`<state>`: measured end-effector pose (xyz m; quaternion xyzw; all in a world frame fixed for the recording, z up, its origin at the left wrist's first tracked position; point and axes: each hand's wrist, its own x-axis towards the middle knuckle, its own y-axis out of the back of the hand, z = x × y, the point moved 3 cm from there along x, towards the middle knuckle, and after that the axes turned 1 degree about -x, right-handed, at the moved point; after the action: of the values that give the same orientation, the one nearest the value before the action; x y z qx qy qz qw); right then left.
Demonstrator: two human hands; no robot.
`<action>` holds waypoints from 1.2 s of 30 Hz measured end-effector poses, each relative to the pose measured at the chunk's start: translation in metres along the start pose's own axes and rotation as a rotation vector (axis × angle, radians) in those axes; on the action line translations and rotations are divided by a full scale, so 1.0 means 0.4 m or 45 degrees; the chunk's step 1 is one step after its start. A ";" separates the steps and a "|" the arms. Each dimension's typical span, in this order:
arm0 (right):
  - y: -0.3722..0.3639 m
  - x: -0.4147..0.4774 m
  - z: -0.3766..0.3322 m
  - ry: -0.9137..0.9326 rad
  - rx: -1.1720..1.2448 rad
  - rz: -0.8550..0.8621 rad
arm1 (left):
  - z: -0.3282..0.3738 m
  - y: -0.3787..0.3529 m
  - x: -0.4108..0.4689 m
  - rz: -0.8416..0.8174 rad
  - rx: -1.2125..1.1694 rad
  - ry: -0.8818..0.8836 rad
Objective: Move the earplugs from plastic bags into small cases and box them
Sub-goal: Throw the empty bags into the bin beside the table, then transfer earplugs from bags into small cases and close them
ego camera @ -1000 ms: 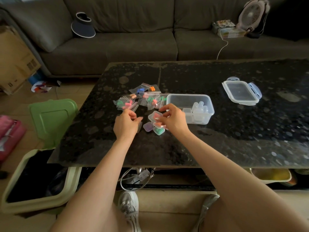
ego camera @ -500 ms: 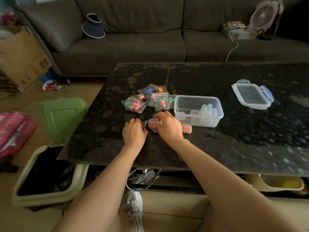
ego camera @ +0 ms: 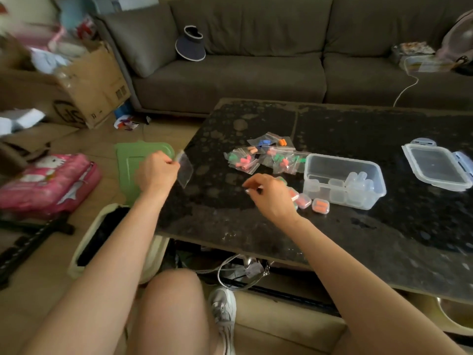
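While the left hand pinches an empty clear plastic bag at the black stone table's left edge, the right hand hovers over the table, loosely curled and holding nothing. Small clear bags of coloured earplugs lie beyond it. Filled small clear cases sit just beside the clear rectangular plastic box.

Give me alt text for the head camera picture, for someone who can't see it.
A person's left hand pinches an empty plastic bag at the left edge of the dark table; the right hand is near filled small cases. Bagged earplugs and a clear box lie beyond.
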<state>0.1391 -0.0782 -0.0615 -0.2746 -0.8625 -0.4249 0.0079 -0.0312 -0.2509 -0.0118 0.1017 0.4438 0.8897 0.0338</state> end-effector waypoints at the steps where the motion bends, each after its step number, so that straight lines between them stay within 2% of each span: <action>1: -0.014 -0.001 -0.017 0.027 0.014 -0.026 | -0.043 0.030 0.013 0.042 0.019 0.043; 4: -0.059 -0.006 -0.065 0.112 0.083 -0.091 | -0.192 0.094 0.039 0.154 0.080 0.182; 7: -0.096 -0.015 -0.098 0.135 0.149 -0.119 | -0.319 0.108 0.037 0.168 0.077 0.310; 9: -0.112 -0.022 -0.113 0.136 0.174 -0.137 | -0.376 0.098 0.026 0.079 0.113 0.392; 12: -0.127 -0.031 -0.123 0.133 0.209 -0.162 | -0.426 0.057 0.003 -0.181 0.054 0.540; 14: -0.131 -0.035 -0.123 0.121 0.224 -0.178 | -0.438 0.035 -0.008 -0.257 0.028 0.560; 18: -0.119 -0.041 -0.107 0.081 0.227 -0.175 | -0.342 0.027 -0.009 -0.199 0.076 0.352; 22: -0.056 -0.047 -0.070 0.003 0.257 -0.132 | -0.134 -0.006 -0.009 -0.191 -0.008 -0.047; 27: 0.069 -0.043 0.018 -0.234 0.251 -0.004 | 0.124 -0.100 -0.092 -0.263 -0.107 -0.434; 33: 0.223 0.012 0.137 -0.498 -0.100 0.322 | 0.317 -0.215 -0.230 -0.406 -0.286 -0.588; 36: 0.257 0.063 0.197 -0.618 -0.246 0.236 | 0.331 -0.252 -0.264 -0.444 -0.290 -0.620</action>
<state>0.1843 0.0416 -0.0307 -0.4458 -0.7657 -0.4245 -0.1865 0.0970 -0.1024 -0.0306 0.2296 0.3308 0.8640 0.3020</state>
